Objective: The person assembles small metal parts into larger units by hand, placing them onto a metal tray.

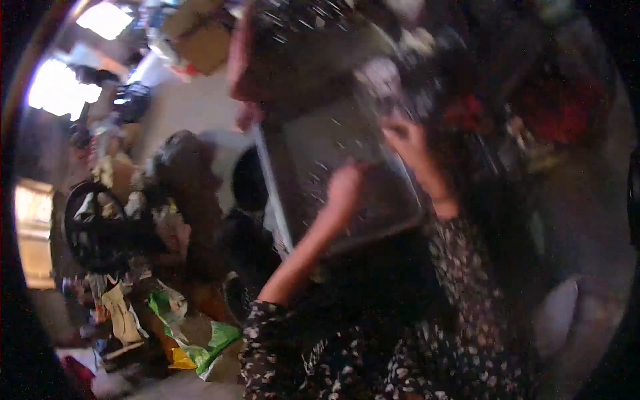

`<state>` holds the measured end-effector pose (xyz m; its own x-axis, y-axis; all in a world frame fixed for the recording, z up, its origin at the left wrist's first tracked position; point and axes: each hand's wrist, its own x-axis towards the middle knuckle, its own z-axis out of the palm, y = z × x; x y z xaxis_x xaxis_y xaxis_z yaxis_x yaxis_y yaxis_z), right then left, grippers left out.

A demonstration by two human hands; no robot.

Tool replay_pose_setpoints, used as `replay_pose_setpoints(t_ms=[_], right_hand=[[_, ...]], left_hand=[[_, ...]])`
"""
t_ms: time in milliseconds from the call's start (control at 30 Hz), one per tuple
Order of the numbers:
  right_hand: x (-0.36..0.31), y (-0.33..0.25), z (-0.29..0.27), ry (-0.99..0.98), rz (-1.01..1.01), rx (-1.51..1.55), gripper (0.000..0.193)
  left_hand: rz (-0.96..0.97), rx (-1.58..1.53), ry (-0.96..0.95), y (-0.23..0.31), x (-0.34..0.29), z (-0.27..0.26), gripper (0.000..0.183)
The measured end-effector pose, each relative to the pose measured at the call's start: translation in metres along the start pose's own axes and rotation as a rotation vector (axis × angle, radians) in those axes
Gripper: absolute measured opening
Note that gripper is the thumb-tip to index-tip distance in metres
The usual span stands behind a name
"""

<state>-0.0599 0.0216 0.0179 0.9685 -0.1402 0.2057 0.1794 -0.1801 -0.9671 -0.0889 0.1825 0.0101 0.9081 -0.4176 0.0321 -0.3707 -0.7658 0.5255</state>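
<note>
Motion blur smears much of the picture. A shallow rectangular tray or framed screen (267,180) with a pale rim lies tilted before me, small light slivers scattered over its dark surface. My left hand (347,180) reaches down over the middle of it; its fingers are too smeared to read. Close to the right rim is my right hand (408,139), its fingers curled and pinched together. Whatever they may hold is too blurred to name. A pale clump (381,75) is just beyond that hand. At the left rim another person's hand (247,115) touches the frame.
To the left stand a dark wheel-like object (97,217) and a dark rounded bulk (183,160). Crumpled green and white packaging (200,347) lies at lower left near a yellow scrap (181,359). A brown box (198,37) is at upper left, something red (567,117) far right.
</note>
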Motion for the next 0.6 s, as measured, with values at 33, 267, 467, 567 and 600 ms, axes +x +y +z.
replay_pose_setpoints(t_ms=[33,267,467,567,600], right_hand=[[-0.016,-0.019,0.015,0.081,-0.016,0.175,0.014],[-0.036,-0.020,-0.003,-0.082,0.150,0.222,0.009],[-0.026,-0.019,0.009,-0.104,-0.048,-0.006,0.011],[-0.020,0.007,0.016,-0.188,-0.021,0.020,0.012],[-0.021,0.003,0.019,-0.198,-0.024,0.022,0.012]], left_hand=[[0.095,0.441,-0.029,-0.029,-0.007,0.027,0.017],[0.285,0.334,0.317,-0.018,-0.019,0.063,0.017],[-0.321,-0.932,-0.081,-0.028,-0.004,0.014,0.025],[-0.351,-1.207,-0.044,-0.030,-0.008,-0.005,0.028],[-0.392,-1.310,0.016,-0.029,-0.011,-0.011,0.028]])
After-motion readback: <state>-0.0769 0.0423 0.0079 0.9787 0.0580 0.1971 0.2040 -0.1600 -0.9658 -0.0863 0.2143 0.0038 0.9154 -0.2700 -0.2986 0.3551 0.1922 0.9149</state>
